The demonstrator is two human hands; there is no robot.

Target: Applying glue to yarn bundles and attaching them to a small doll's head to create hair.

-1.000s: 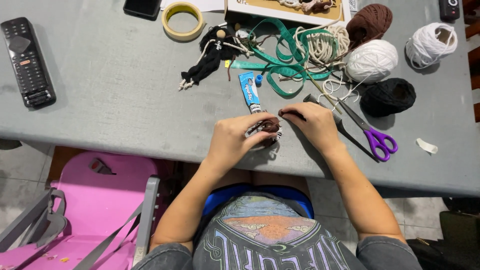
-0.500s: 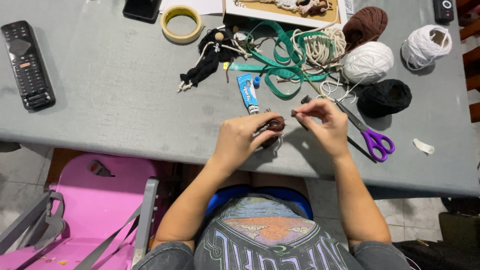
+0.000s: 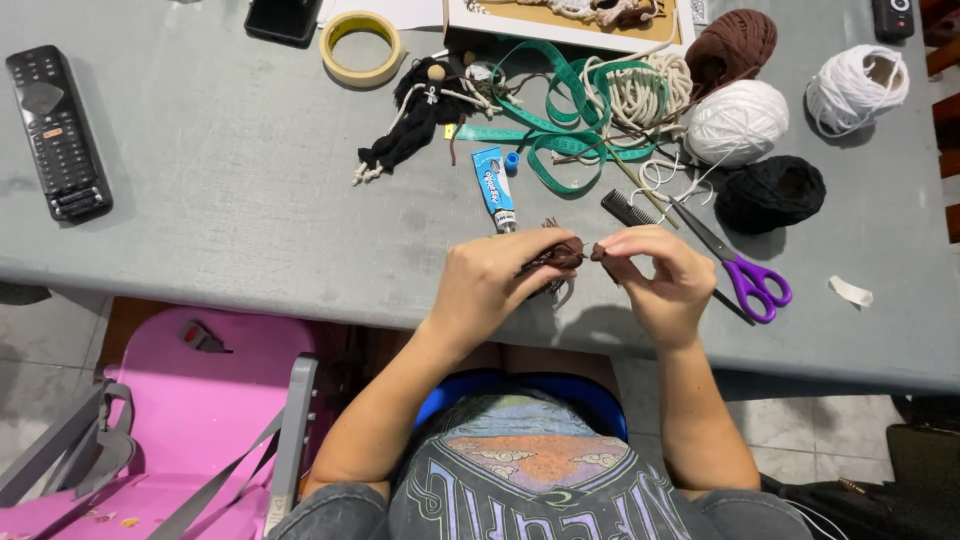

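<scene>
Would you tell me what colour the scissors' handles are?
Purple, seen in the head view: the scissors lie on the grey table beside the right hand.

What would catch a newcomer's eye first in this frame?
The two hands meeting at the table's near edge: the left hand and right hand pinch a small brown cord piece between them. Behind them lies a craft clutter, with purple-handled scissors to the right, yarn balls at the far right, including a white one, and a green strap. A bright pink chair stands lower left.
</scene>
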